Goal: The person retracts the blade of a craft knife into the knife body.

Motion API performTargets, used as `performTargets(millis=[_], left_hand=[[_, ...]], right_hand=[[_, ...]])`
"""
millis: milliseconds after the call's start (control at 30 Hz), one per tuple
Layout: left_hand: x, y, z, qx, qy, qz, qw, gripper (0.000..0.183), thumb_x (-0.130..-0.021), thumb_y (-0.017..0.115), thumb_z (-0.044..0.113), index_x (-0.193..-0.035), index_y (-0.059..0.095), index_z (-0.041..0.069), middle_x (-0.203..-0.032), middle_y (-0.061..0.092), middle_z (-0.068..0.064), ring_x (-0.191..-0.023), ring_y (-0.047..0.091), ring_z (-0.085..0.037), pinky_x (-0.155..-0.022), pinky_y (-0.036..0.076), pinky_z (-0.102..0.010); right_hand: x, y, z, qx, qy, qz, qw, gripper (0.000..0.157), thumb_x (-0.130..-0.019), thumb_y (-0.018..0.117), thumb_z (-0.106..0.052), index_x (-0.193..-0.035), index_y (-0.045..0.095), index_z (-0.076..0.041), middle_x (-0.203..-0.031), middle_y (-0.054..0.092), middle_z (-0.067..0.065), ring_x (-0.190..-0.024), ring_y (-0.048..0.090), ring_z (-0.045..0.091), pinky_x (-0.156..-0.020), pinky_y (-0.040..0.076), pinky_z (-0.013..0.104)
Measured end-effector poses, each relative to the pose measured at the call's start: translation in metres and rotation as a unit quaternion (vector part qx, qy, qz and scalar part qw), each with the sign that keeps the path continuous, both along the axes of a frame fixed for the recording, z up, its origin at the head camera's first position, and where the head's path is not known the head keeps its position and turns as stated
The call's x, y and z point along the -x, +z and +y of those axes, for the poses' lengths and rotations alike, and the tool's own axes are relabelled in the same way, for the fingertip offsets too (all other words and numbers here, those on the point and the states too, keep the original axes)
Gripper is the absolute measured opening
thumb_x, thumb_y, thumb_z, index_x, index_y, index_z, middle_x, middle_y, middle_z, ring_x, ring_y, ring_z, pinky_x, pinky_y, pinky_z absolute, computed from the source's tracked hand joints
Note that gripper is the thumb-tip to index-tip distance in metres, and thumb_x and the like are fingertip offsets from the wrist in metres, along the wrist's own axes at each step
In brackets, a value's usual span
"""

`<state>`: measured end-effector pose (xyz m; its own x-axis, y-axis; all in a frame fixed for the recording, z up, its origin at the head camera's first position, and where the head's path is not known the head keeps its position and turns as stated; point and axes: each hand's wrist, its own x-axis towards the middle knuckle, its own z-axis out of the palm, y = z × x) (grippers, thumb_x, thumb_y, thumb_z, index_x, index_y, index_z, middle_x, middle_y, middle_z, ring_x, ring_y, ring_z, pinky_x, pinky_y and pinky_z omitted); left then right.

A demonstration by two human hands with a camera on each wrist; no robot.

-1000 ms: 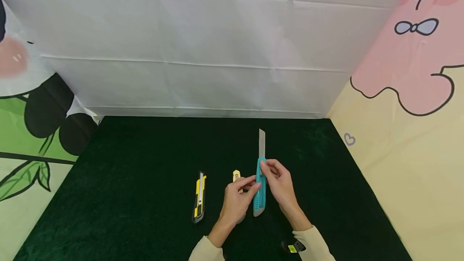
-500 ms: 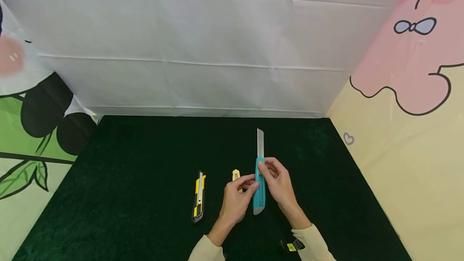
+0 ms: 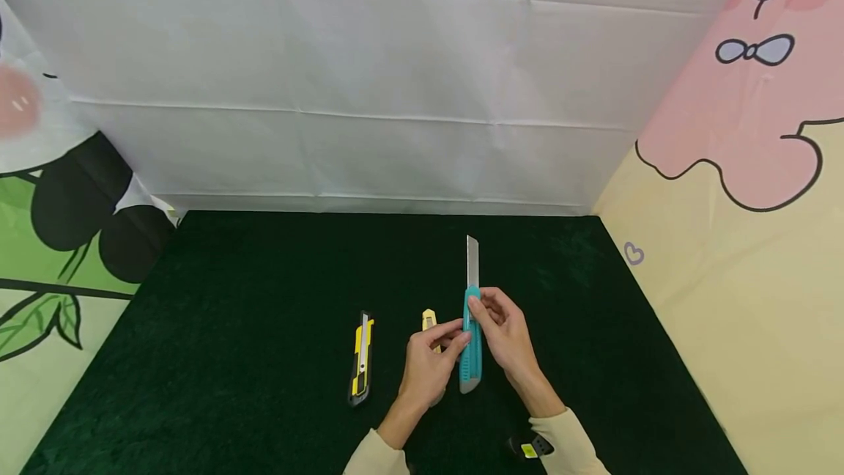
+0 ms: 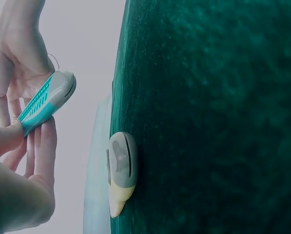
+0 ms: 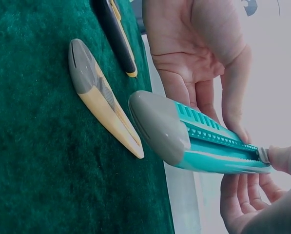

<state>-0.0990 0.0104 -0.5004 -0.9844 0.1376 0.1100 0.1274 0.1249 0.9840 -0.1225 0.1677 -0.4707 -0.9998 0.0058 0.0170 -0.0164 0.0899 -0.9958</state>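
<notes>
Both hands hold a teal utility knife (image 3: 471, 365) above the dark green cloth, its long blade (image 3: 472, 262) extended and pointing away. My left hand (image 3: 425, 369) pinches the handle's left side between thumb and fingers. Around the upper handle my right hand (image 3: 511, 336) grips, and in the right wrist view its thumb (image 5: 281, 158) presses on the grey slider (image 5: 263, 155). A pale yellow utility knife (image 5: 108, 109) with a grey end lies on the cloth, partly hidden behind the left hand in the head view. Further left lies a black and yellow utility knife (image 3: 361, 359).
Dark green cloth (image 3: 264, 314) covers the table. A white sheet (image 3: 395, 94) rises behind its back edge. Printed cartoon panels stand on both sides, with a pink bear panel (image 3: 738, 123) at the right. A black device with a yellow label (image 3: 530, 450) sits by the right sleeve.
</notes>
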Motion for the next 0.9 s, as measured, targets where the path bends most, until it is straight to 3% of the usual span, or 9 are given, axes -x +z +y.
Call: performTargets(millis=[233, 467, 900], left_hand=[[0.0007, -0.0007, -0.0004, -0.003, 0.002, 0.001, 1.0, 0.029, -0.101, 0.068, 0.022, -0.125, 0.072, 0.006, -0.106, 0.074, -0.005, -0.089, 0.067, -0.015, -0.084, 0.056, -0.029], [0.0017, 0.0001, -0.0027, -0.02, -0.009, -0.013, 0.9997, 0.029, -0.101, 0.068, 0.02, -0.126, 0.071, 0.005, -0.108, 0.073, -0.008, -0.088, 0.068, -0.017, -0.074, 0.059, -0.024], [0.0035, 0.0018, -0.0047, -0.039, -0.018, -0.011, 0.999, 0.03, -0.101, 0.067, 0.018, -0.127, 0.07, 0.003, -0.109, 0.074, -0.01, -0.087, 0.068, -0.017, -0.074, 0.06, -0.026]], right_hand=[[0.0012, -0.0016, -0.0001, 0.001, 0.003, 0.006, 1.0, 0.027, -0.105, 0.061, -0.031, -0.122, 0.064, -0.009, -0.106, 0.065, 0.013, -0.087, 0.063, 0.023, -0.079, 0.051, 0.03], [0.0011, -0.0017, 0.0001, 0.0, 0.011, 0.008, 1.0, 0.028, -0.105, 0.062, -0.03, -0.122, 0.064, -0.008, -0.108, 0.065, 0.014, -0.088, 0.063, 0.023, -0.081, 0.051, 0.031], [0.0018, -0.0035, 0.0004, 0.005, 0.023, 0.018, 1.0, 0.028, -0.104, 0.063, -0.027, -0.125, 0.062, -0.008, -0.11, 0.064, 0.015, -0.089, 0.064, 0.024, -0.083, 0.052, 0.031]])
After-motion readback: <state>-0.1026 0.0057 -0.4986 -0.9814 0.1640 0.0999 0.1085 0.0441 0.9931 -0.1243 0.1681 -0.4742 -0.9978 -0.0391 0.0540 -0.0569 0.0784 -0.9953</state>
